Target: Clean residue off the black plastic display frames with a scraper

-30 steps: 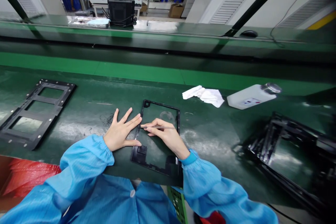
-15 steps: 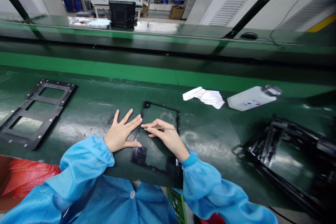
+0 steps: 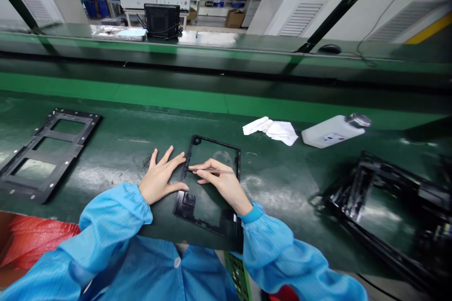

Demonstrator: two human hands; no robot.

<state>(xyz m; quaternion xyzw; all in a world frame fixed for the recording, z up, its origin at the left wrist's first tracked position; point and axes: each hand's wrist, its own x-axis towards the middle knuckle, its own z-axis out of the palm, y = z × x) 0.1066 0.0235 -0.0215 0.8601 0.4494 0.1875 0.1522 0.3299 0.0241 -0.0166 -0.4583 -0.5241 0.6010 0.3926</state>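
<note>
A thin black rectangular frame (image 3: 238, 160) lies flat on the green bench before me, with a wide opening and broader dark parts at its near end. My left hand (image 3: 160, 179) is open, fingers spread; its index fingertip and thumb are at the frame's left edge. In my right hand (image 3: 221, 181) is a slim, pointed metal tool (image 3: 215, 170), pinched like a pen. Its tip is at the inner side of the frame's left rail; whether it touches is too small to tell. A tangle of fine black strands (image 3: 142, 163) lies beyond my left hand.
Left lies a larger black frame with three openings (image 3: 65, 160). Crumpled white tissue (image 3: 278, 130) and a white bottle with a metal cap (image 3: 330, 132) are at right. More black frames (image 3: 348, 216) are heaped at far right. Red wrap (image 3: 38, 240) fills a box at lower left.
My left hand has drawn slightly back to the left along the frame's edge. My right hand keeps its grip and place on the tool. The whole view has shifted a little.
</note>
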